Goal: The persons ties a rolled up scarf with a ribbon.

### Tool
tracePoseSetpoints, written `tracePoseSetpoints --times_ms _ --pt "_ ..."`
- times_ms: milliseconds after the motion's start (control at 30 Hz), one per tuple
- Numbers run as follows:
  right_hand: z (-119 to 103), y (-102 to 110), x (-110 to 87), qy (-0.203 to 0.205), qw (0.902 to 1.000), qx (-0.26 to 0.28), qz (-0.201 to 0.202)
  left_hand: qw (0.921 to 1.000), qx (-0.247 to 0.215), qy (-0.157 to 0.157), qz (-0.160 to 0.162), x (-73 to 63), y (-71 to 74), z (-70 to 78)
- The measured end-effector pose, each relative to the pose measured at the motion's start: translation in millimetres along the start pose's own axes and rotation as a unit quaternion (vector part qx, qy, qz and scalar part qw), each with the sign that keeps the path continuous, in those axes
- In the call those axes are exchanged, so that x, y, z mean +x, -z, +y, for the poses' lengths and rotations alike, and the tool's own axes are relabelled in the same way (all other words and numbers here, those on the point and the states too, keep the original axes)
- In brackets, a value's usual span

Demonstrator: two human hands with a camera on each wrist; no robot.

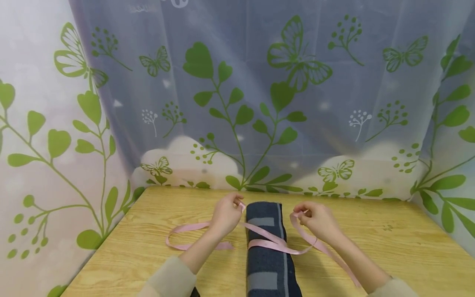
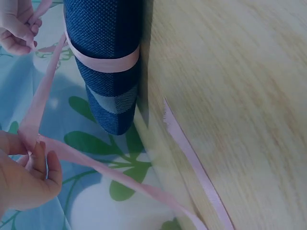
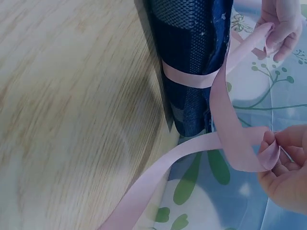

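A rolled dark blue cloth [image 1: 265, 264] with grey patches lies lengthwise on the wooden table. Around its middle runs a pink ribbon [image 1: 267, 244], whose two ends go out to either side. To the left of the roll, my left hand [image 1: 225, 212] pinches one length of ribbon between thumb and fingers. My right hand [image 1: 318, 219], on the other side, pinches the other length, which forms a loop [image 3: 230, 120] in the right wrist view. Both hands are raised off the cloth. In the left wrist view a frayed ribbon end [image 2: 169, 117] rests on the tabletop.
The wooden table [image 1: 122, 247] meets a patterned curtain [image 1: 237, 103] with green leaves and butterflies at its back and sides. A small black object [image 1: 195, 292] shows in part at the bottom edge, beside the left sleeve [image 1: 172, 278].
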State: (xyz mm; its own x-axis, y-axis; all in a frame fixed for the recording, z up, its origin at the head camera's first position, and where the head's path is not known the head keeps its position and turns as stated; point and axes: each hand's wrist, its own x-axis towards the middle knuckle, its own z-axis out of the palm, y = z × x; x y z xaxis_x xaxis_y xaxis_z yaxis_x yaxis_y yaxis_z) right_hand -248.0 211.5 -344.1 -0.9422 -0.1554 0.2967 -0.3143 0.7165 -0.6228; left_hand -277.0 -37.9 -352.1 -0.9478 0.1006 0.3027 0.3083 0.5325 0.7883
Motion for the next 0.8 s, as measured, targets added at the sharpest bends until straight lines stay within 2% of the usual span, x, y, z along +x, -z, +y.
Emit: tracePoseSetpoints --times_ms 267,500,800 --pt "-4.8 -4.0 1.1 0.002 0.9987 0.048 -0.018 0.9993 -0.013 -0.034 0.002 0.9 -0.8 4.2" --pt "-6.5 -7.3 1.5 0.007 0.9969 0.072 -0.031 0.9984 -0.029 -0.048 -0.008 2.5 -1.2 7.7" --pt "-8.6 -11.7 4.1 0.031 0.9916 0.114 -0.052 0.9976 -0.018 -0.064 -0.02 5.7 -3.2 14.1"
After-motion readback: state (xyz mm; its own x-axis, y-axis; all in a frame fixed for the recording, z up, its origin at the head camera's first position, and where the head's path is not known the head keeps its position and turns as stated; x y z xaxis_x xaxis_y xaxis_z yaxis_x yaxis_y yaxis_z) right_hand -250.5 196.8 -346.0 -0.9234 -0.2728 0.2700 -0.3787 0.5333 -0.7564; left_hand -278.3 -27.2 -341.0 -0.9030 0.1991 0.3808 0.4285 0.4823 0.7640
